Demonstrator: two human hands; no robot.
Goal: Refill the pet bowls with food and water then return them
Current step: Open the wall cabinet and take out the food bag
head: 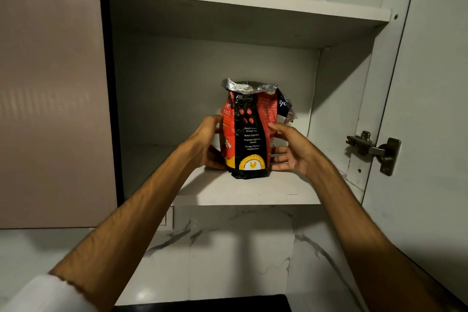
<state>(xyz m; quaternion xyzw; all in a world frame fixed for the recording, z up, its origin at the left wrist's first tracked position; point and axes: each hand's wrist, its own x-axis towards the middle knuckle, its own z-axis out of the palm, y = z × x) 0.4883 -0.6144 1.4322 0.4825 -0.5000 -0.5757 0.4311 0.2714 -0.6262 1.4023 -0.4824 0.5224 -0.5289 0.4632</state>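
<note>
A red and black pet food bag (249, 132) with a crumpled silver top stands upright on the lower shelf (243, 191) of an open wall cupboard. My left hand (206, 140) grips the bag's left side, fingers wrapped behind it. My right hand (288, 148) is at the bag's right side: the thumb lies on the bag's front and the spread fingers reach toward its lower edge. No pet bowls are in view.
The cupboard door (430, 99) hangs open on the right with a metal hinge (374, 151). A closed door (50, 88) is on the left. An upper shelf (243, 0) runs above. Marble wall tiles (228, 248) lie below the cupboard, and a dark countertop edge (202, 305) shows at the bottom.
</note>
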